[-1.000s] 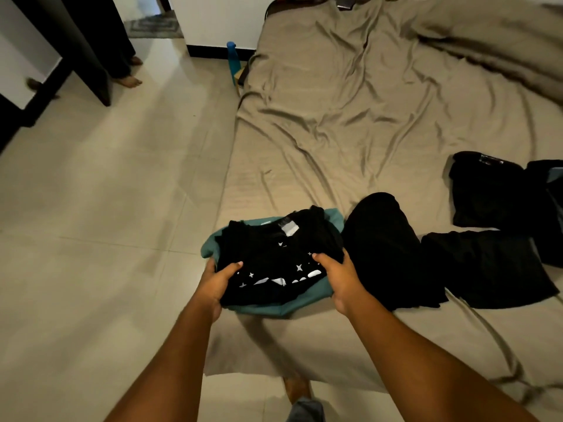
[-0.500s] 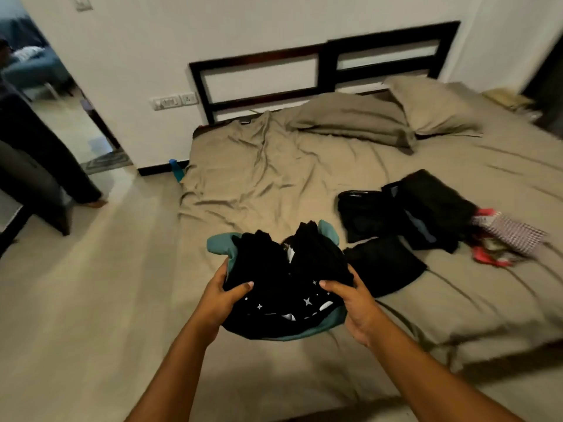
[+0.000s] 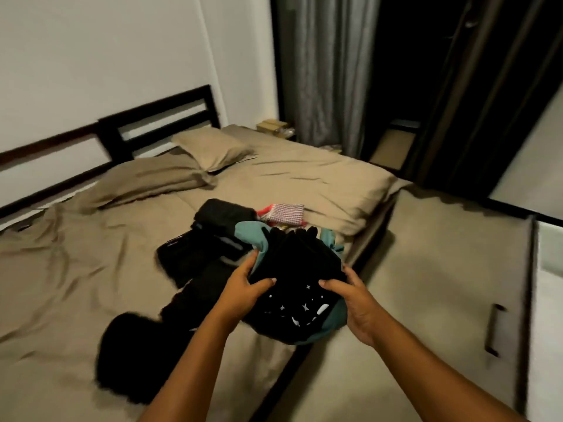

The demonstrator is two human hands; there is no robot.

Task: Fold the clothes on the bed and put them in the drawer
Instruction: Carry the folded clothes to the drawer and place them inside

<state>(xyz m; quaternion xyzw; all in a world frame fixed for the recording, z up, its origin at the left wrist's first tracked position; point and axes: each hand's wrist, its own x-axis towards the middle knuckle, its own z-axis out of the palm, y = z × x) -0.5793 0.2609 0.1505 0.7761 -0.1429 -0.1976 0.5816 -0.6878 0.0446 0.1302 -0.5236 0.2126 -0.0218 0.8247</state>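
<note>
Bedding in one tan colour covers the bed (image 3: 76, 254), its sheet creased across the near half and smoother toward the far corner. Two pillows (image 3: 213, 147) in the same cloth lie by a dark slatted headboard (image 3: 158, 117), which stands against a plain white wall (image 3: 106, 41). Past the bed's far corner I see a grey curtain (image 3: 329, 71) hanging full length, with small boxes (image 3: 271, 126) low beside it; that corner is too dim for me to say more. On my right a pale panel (image 3: 511, 284) carries a dark bar handle (image 3: 495, 328); I cannot tell whether it is a drawer front or a door.

Both hands hold a stack of folded clothes (image 3: 298, 269) above the bed's right edge, with a black shirt (image 3: 304, 306) printed with white stars on top and a teal garment (image 3: 249, 236) under it. The left hand (image 3: 243, 287) grips the stack's left side, thumb on top; the right hand (image 3: 353, 300) grips the right side likewise. More black clothes (image 3: 195, 254) lie on the sheet just left of the stack, a dark piece (image 3: 128, 354) lies nearer me, and a red-and-white checked cloth (image 3: 286, 213) lies beyond.
</note>
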